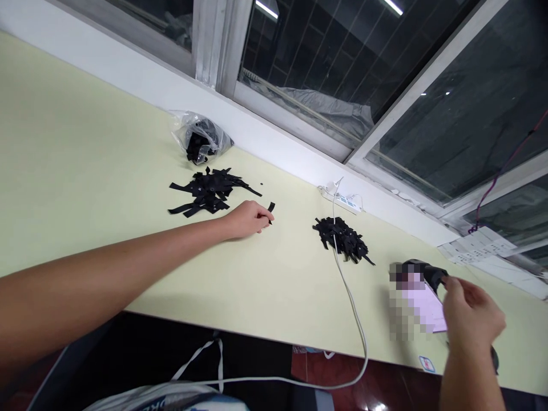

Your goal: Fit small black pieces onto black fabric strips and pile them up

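My left hand (248, 219) reaches across the table with its fingertips pinched on a short black fabric strip (272, 206), whose end sticks out past the fingers. Beside that hand, to the left, lies a loose pile of black strips (209, 191). A second, denser pile of black strips (342, 238) is on the table between my two hands. My right hand (473, 311) is raised at the right with thumb and fingers closed. At its fingertips is a dark item (433, 274); I cannot tell whether it is gripped or lies behind.
A clear plastic bag (203, 140) with black pieces stands by the wall. A white cable (349, 291) runs over the right pile from a power strip (346, 201) and hangs off the table's front edge. A pink sheet (428, 308), partly blurred out, lies near my right hand.
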`<control>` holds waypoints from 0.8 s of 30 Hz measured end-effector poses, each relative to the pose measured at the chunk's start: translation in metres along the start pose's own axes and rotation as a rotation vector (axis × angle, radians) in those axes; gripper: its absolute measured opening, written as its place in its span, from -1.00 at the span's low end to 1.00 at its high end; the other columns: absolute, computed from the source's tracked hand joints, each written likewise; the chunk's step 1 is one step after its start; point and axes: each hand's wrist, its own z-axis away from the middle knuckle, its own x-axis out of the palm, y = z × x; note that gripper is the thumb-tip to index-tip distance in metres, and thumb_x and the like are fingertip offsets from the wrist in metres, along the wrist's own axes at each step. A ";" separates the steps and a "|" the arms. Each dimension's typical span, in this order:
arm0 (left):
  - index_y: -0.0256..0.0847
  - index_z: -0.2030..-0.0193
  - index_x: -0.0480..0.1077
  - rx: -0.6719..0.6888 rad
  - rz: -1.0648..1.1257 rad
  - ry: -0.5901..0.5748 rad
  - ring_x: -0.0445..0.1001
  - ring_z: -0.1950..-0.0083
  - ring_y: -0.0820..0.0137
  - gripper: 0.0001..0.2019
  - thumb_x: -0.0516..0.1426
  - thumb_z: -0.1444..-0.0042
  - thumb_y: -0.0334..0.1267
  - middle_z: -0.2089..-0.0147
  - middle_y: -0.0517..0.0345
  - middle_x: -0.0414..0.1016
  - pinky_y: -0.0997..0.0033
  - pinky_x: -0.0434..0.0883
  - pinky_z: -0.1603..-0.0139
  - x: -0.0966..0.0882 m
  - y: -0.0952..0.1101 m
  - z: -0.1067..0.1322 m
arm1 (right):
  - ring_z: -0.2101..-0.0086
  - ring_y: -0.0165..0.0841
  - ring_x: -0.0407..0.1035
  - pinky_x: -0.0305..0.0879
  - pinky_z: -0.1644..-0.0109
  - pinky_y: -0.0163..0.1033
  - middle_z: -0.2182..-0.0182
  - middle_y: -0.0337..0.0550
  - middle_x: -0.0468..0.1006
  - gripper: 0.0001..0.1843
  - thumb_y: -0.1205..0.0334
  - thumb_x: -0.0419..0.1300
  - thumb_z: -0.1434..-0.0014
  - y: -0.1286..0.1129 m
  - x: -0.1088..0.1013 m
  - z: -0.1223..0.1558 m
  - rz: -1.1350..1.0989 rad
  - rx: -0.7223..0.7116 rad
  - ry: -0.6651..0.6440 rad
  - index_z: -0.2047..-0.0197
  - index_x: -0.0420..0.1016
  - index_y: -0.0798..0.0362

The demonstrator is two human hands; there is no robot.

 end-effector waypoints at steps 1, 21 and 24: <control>-0.24 0.13 0.60 0.001 0.005 0.000 0.50 0.42 0.40 -0.70 0.10 -0.06 -0.28 0.37 0.06 0.59 0.43 0.38 0.35 0.000 0.000 0.000 | 0.20 0.03 0.54 0.42 0.15 0.06 0.25 0.22 0.62 -0.51 -0.15 0.11 -0.08 -0.030 0.005 0.017 -0.137 -0.019 -0.024 0.10 0.59 -0.01; -0.27 0.35 0.47 -0.077 0.208 -0.046 0.38 0.41 0.42 -0.81 0.04 -0.05 -0.29 0.41 0.09 0.43 0.47 0.29 0.46 -0.002 0.015 0.007 | 0.07 -0.01 0.43 0.31 -0.06 0.07 0.06 0.16 0.56 -0.49 -0.05 0.09 -0.17 -0.145 0.089 0.069 -0.087 -0.623 -0.312 -0.02 0.51 0.13; -0.26 0.32 0.48 -0.057 0.187 -0.072 0.39 0.36 0.40 -0.81 0.05 -0.04 -0.29 0.37 0.09 0.45 0.46 0.27 0.41 -0.002 0.015 0.008 | 0.13 0.12 0.46 0.35 0.06 0.15 0.17 0.29 0.58 -0.41 -0.11 0.14 -0.05 -0.046 0.062 0.003 0.216 -0.343 -0.167 0.01 0.55 0.15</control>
